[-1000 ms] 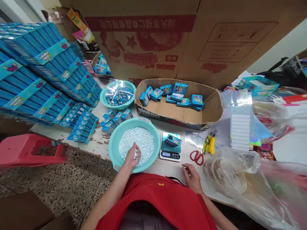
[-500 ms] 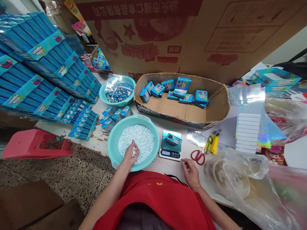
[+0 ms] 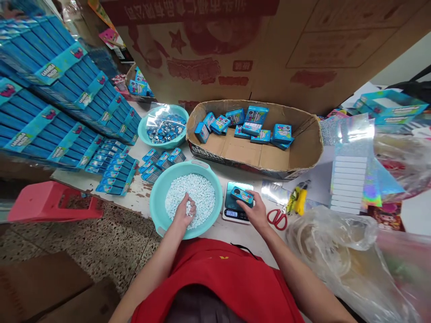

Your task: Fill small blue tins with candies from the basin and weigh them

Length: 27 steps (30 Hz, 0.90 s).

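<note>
Head view: cups white pellets [image 3: 202, 193] w/ L hand [image 3: 182, 217] in bowl [image 3: 153, 202], near edge of table [image 3: 215, 232]; newly pinches blue tin [image 3: 243, 194] on scale [image 3: 233, 214] w/ R hand [image 3: 258, 214], prob. skewing reading; has carton [image 3: 305, 152] toward back edge.

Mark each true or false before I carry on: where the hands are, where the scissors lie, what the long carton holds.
1. The left hand is in the basin of white pellets. True.
2. The right hand is on the scissors. False: the right hand is at the small blue box over the scale.
3. The scissors lie to the right of the scale. True.
4. The long carton holds white pellets. False: the long carton holds several blue boxes.
</note>
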Each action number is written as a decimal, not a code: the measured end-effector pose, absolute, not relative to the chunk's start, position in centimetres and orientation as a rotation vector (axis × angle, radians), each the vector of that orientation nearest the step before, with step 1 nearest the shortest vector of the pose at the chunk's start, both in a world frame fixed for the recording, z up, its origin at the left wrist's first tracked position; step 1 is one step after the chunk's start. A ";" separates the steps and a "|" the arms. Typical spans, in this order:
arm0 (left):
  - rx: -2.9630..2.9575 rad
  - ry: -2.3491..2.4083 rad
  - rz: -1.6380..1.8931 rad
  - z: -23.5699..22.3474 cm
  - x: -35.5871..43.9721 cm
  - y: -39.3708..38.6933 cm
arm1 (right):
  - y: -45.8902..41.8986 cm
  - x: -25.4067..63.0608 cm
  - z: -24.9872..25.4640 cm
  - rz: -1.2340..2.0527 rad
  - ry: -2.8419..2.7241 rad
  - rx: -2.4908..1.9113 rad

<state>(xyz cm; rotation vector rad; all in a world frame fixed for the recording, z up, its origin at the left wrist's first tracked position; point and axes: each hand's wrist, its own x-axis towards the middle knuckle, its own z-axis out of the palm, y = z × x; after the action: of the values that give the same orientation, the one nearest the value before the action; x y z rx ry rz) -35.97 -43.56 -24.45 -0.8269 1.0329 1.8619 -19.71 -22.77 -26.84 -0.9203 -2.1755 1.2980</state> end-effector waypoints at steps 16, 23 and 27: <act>-0.274 1.325 2.391 -14.0 -35.7 -40.2 | -30.3 -25.0 -18.3 1.259 -2.427 -0.248; -0.245 1.604 2.346 -15.6 -35.6 -40.8 | -31.6 -26.2 -18.8 1.242 -2.533 -0.245; -0.242 1.598 2.362 -15.6 -35.6 -40.7 | -31.8 -26.4 -18.9 1.241 -2.537 -0.263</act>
<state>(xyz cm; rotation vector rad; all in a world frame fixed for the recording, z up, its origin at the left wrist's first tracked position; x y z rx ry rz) -35.64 -40.71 -15.63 -0.2416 1.5977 2.3616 -26.35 -31.81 -18.91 -0.2628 -2.5374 1.2409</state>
